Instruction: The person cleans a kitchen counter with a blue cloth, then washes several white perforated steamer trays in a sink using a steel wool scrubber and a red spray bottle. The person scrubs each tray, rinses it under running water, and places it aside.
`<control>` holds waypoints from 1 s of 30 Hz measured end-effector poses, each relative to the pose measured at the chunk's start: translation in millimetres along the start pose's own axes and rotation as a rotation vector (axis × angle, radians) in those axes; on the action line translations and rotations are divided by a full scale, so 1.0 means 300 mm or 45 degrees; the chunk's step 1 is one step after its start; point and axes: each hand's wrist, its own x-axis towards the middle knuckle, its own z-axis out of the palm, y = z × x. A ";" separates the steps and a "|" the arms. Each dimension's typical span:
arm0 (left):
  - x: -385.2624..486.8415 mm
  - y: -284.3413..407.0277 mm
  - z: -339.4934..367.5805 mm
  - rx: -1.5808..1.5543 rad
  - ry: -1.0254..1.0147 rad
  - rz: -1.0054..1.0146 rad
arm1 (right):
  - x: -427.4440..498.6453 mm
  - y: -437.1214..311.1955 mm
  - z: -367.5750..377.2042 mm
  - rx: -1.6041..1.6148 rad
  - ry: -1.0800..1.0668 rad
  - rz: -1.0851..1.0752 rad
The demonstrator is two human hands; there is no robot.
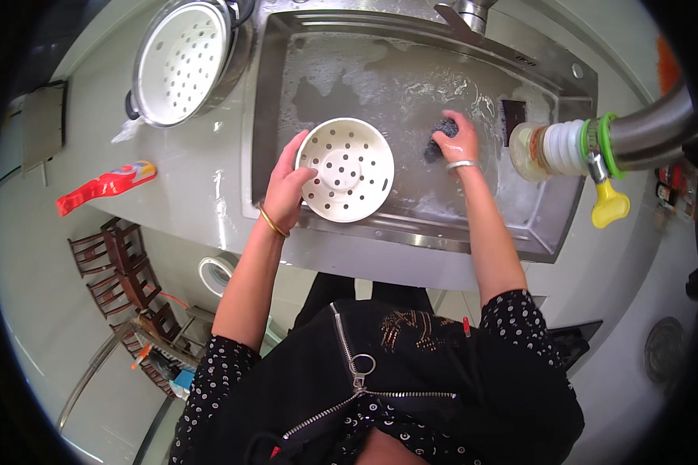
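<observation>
My left hand grips the left rim of a round white perforated steamer basket, thumb over the edge and inside it. The basket is over the near left part of a stainless steel sink that holds soapy water. Farther right, my right hand holds a dark grey scouring pad between thumb and fingers, at the water. A dark rectangular thing lies in the sink to the right of that hand.
A pot with a white perforated insert stands on the counter at the upper left. Below it lies a red squeeze bottle. A metal faucet is at the back; a thick spout with a yellow-handled clamp reaches in from the right.
</observation>
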 end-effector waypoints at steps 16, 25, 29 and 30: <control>0.376 -0.095 -0.077 0.384 -0.318 0.067 | 0.011 -0.408 0.290 -0.600 -0.480 -0.892; 0.506 -0.123 -0.147 0.861 -0.406 0.281 | 0.036 -0.483 0.382 -0.423 -0.299 -1.229; 0.526 -0.145 -0.138 0.704 -0.400 0.343 | 0.071 -0.447 0.406 -0.614 -0.448 -1.061; 0.521 -0.151 -0.135 0.644 -0.374 0.429 | 0.071 -0.411 0.393 -0.623 -0.422 -0.776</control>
